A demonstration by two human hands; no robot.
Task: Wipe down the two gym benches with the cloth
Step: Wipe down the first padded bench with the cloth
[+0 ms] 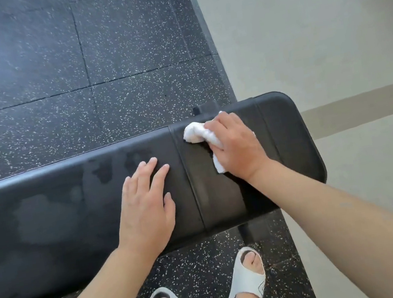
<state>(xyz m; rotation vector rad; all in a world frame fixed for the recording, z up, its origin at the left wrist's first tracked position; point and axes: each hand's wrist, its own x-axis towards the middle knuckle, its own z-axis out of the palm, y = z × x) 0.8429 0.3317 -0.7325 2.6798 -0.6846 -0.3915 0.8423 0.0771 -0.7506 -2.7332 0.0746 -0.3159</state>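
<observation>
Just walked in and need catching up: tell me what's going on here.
A person is wiping a black gym bench with a white cloth. The right hand grips the bunched cloth and presses it on the pad near the bench's end, while the left hand rests flat on the pad beside it. Damp streaks show on the long section to the left. Only one bench is in view.

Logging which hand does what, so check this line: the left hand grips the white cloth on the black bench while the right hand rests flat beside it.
The hands are swapped. In the head view the right hand grips the white cloth on the black bench, while the left hand rests flat beside it.
</observation>
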